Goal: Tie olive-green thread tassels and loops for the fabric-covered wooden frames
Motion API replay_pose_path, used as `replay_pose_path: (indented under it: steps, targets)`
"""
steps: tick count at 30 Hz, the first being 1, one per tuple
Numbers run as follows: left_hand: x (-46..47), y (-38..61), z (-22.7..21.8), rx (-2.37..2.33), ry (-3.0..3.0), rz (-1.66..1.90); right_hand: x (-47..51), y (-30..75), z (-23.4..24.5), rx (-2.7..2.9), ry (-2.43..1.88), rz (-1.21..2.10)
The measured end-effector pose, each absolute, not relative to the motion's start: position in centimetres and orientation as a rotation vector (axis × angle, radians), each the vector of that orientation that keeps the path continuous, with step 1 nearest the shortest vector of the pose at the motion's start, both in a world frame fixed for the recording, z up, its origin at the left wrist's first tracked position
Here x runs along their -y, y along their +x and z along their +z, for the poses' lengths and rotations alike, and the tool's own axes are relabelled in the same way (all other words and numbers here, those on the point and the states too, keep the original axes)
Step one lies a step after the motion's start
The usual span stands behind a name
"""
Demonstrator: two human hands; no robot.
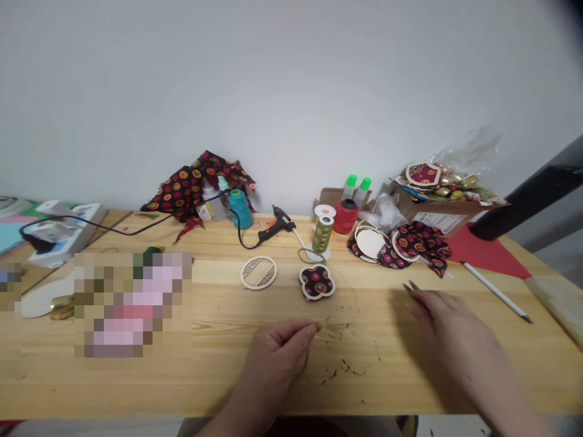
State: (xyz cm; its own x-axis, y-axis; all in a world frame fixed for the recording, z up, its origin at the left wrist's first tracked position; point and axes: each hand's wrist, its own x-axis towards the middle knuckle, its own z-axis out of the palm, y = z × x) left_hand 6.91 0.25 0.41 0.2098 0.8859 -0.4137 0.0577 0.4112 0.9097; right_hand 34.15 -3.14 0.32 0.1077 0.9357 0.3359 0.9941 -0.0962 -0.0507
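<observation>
My left hand (279,352) rests on the wooden table (218,376) near its front edge, fingers curled and thumb pressed to fingertips in a pinch; what it holds is too small to name. My right hand (449,325) lies further right, blurred, fingers stretched forward and flat over the wood, holding nothing. Beyond my left hand lies a fabric-covered flower-shaped wooden piece (317,281), with a round slotted wooden disc (259,271) to its left. An olive-gold thread spool (323,234) stands just behind them.
A black glue gun (277,226), teal spool (240,208), red spool (347,215), patterned cloth (200,182), glue bottles (356,188) and a cardboard box of pieces (437,194) line the back. Fabric-covered shapes (401,243), red paper (487,252) and a pencil (496,292) lie right. Thread scraps dot the front.
</observation>
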Motion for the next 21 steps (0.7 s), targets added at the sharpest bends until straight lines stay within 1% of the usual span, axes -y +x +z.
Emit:
replay_pose_path:
  steps: [2, 4, 6, 11, 15, 18, 19, 21]
  targets:
    - [-0.4, 6.8, 0.4, -1.228, 0.967, 0.747, 4.6, 37.0, -0.7, 1.877, -2.367, -0.300]
    - [-0.5, 6.9, 0.4, -1.219, 0.951, 0.755, 5.9, 39.1, -1.6, 1.867, -2.508, -0.204]
    - [-0.7, 7.0, 0.4, -1.220, 0.942, 0.756, 6.6, 40.3, -2.3, 1.872, -2.538, -0.111]
    - [-0.8, 7.3, 0.3, -1.219, 0.944, 0.757, 6.5, 41.1, -2.7, 1.898, -2.544, -0.010]
    - [-0.6, 7.2, 0.5, -1.234, 0.955, 0.764, 6.4, 40.6, -1.4, 1.891, -2.463, 0.039]
    - [-0.7, 7.1, 0.4, -1.229, 0.965, 0.770, 7.2, 38.3, 0.2, 1.775, -2.296, 0.086]
    - [-0.7, 7.1, 0.3, -1.229, 0.966, 0.770, 7.6, 37.1, 0.7, 1.765, -2.181, 0.184]
    - [-0.8, 7.1, 0.1, -1.221, 0.958, 0.772, 8.1, 34.3, 1.7, 1.785, -1.932, 0.520]
